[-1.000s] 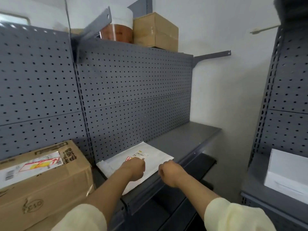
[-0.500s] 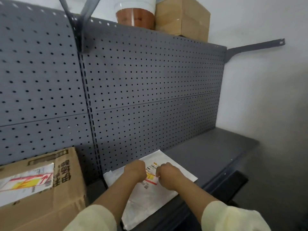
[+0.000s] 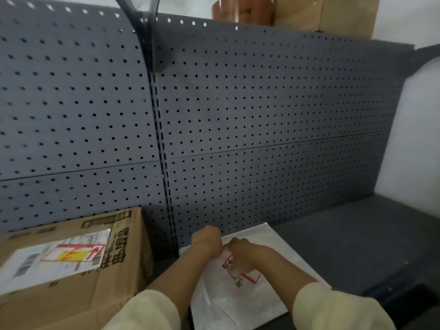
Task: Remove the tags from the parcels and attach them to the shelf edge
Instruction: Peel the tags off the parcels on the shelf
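Observation:
A flat white parcel bag lies on the dark grey shelf. Its tag, white with red print, sits near the bag's middle. My left hand and my right hand are both curled over the tag's upper end, touching each other. The fingertips are hidden, so the exact grip cannot be made out. To the left stands a cardboard box with its own label stuck on top.
A grey pegboard panel rises right behind the shelf. On top of it stand a brown cylinder and a cardboard box. A white wall closes the right side. The shelf's front edge runs at lower right.
The view has swung left and closer to the bag. My right hand came in from the shelf edge onto the tag beside my left hand; both now bunch over the tag's top.

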Available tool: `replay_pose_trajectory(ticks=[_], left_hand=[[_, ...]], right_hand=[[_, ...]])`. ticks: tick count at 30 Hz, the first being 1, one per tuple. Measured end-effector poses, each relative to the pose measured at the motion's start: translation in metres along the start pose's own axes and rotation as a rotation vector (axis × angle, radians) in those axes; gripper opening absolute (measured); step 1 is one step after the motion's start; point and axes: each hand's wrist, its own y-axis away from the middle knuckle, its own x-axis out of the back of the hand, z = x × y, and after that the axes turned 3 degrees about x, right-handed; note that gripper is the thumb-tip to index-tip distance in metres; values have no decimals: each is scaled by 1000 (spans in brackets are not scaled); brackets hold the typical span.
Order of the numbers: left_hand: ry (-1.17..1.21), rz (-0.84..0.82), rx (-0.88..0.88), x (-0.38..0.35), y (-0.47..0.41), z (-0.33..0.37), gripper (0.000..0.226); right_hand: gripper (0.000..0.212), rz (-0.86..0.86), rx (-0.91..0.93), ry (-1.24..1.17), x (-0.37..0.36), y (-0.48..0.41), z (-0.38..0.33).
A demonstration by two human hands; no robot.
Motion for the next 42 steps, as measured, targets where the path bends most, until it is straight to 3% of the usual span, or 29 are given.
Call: replay_pose_trajectory(ticks=[3, 7, 14, 17, 21, 25, 33, 42], left_hand=[[13, 10, 24, 3, -1, -7, 20], [67, 42, 34, 8, 7, -10, 32], [85, 21, 44, 15, 25, -19, 50], [115, -9, 16, 21, 34, -20, 46], [110, 17, -4, 32, 50, -21, 43], [60, 93, 7, 48, 70, -20, 40], [8, 293, 54, 83, 124, -41, 28], [160, 503, 193, 95, 212, -154, 29]], right_hand=[[70, -112, 36, 112, 7, -3, 5], [64, -72, 57, 41, 4, -8, 13], [47, -26, 25, 11, 11, 4, 20], [24, -6, 33, -47, 25, 21, 26], [12, 180, 59, -284, 51, 53, 38], [25, 328, 68, -524, 54, 70, 31], [23, 677, 95, -530, 46, 68, -29], [14, 1088, 397, -440, 58, 78, -166]])
